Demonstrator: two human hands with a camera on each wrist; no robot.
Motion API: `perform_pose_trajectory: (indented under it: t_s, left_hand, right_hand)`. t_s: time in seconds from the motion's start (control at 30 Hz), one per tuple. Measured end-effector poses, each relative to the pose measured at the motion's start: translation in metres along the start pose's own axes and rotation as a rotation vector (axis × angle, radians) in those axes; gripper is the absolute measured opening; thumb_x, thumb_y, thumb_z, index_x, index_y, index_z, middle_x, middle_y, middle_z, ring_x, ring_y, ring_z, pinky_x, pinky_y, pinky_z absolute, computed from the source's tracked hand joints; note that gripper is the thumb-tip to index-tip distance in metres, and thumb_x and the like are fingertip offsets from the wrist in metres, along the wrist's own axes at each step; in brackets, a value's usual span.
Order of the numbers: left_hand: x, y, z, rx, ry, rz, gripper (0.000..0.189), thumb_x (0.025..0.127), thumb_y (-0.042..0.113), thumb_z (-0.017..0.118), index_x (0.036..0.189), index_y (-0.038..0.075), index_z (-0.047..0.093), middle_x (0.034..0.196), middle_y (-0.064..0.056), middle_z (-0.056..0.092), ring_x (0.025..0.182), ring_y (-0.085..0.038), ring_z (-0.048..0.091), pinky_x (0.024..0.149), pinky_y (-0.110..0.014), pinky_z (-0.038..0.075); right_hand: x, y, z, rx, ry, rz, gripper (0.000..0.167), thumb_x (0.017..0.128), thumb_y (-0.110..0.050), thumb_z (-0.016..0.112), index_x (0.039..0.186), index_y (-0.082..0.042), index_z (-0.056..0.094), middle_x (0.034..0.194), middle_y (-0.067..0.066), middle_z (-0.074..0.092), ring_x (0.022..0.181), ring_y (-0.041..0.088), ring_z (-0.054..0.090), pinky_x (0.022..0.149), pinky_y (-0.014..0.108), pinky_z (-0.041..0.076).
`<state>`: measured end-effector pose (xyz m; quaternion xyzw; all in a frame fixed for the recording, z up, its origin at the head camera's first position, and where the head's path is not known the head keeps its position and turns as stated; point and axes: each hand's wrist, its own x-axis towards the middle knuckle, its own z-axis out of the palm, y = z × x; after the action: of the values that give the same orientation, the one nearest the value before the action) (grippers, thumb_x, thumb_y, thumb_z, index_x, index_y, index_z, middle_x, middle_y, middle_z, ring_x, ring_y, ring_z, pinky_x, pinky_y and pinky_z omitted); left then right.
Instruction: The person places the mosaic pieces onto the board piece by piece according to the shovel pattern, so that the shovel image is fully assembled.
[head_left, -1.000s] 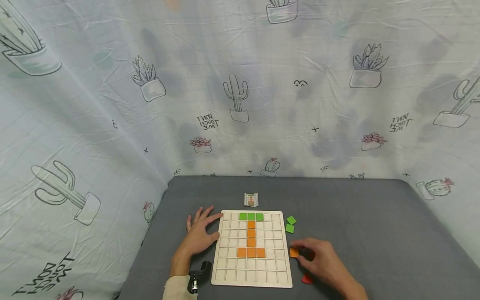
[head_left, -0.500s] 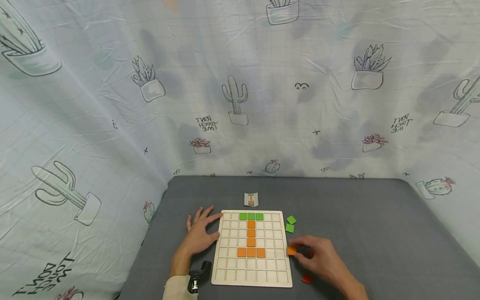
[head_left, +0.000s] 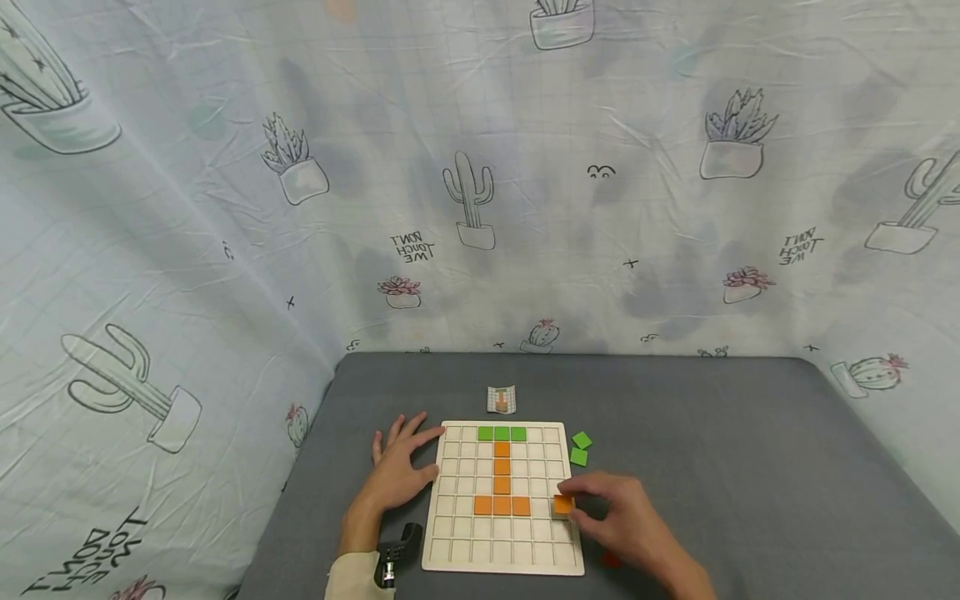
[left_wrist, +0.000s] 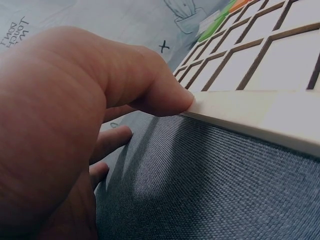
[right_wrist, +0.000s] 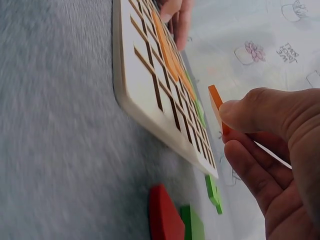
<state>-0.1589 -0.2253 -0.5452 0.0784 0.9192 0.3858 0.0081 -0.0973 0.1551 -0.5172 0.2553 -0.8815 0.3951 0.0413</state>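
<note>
One orange tile is pinched between thumb and fingers of the right hand and is held over the right-hand columns of the light wooden board. In the right wrist view it is seen tilted and apart from the grid. The left hand is laid with fingers spread; the board's left edge is touched by the thumb, and its far left corner is reached by the forefinger. How firmly the board is steadied cannot be told.

The step in hand is judged to be the carrying of the tile to a cell; which cell cannot be told. For sound work, the tile should be levelled, squared to the ridges and lowered straight down, gripped by its edges so that no fingertip is trapped beneath. The seated orange row should be cleared without being brushed, and the left edge should be kept braced.

Compared with the frame of one second ago, the tile is moved from just beside the right edge to above the grid. The red piece is now more covered by the right hand. No change is noted in the left hand, the seated tiles or the two loose green tiles.
</note>
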Motion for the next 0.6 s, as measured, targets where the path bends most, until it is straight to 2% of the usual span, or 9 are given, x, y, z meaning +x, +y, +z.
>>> perform_pose_trajectory:
  t_s: [0.33, 0.5, 0.6]
  left_hand:
    - [0.001, -0.002, -0.001, -0.009, -0.011, 0.011, 0.062, 0.09, 0.01, 0.074, 0.152, 0.017, 0.068, 0.175, -0.019, 0.039, 0.168, -0.051, 0.014, 0.127, -0.077, -0.008]
    - [0.0, -0.001, -0.002, -0.013, -0.01, 0.016, 0.062, 0.089, 0.01, 0.074, 0.151, 0.018, 0.069, 0.175, -0.019, 0.041, 0.167, -0.052, 0.014, 0.126, -0.078, -0.008]
    - [0.0, -0.001, -0.002, -0.015, -0.019, 0.012, 0.062, 0.09, 0.011, 0.075, 0.151, 0.018, 0.069, 0.175, -0.018, 0.04, 0.168, -0.052, 0.013, 0.127, -0.078, -0.008]
  right_hand:
    - [0.006, -0.011, 0.014, 0.02, -0.026, -0.041, 0.033, 0.087, -0.004, 0.088, 0.117, -0.018, 0.084, 0.111, -0.011, 0.081, 0.092, 0.007, 0.073, 0.081, 0.031, 0.065]
    - [0.008, -0.014, 0.022, 0.066, 0.003, -0.103, 0.036, 0.085, 0.001, 0.088, 0.115, -0.018, 0.084, 0.109, -0.008, 0.082, 0.09, 0.01, 0.074, 0.078, 0.031, 0.064]
    - [0.009, -0.016, 0.026, 0.094, 0.004, -0.111, 0.037, 0.085, 0.003, 0.087, 0.115, -0.018, 0.085, 0.109, -0.008, 0.083, 0.09, 0.009, 0.075, 0.079, 0.032, 0.065]
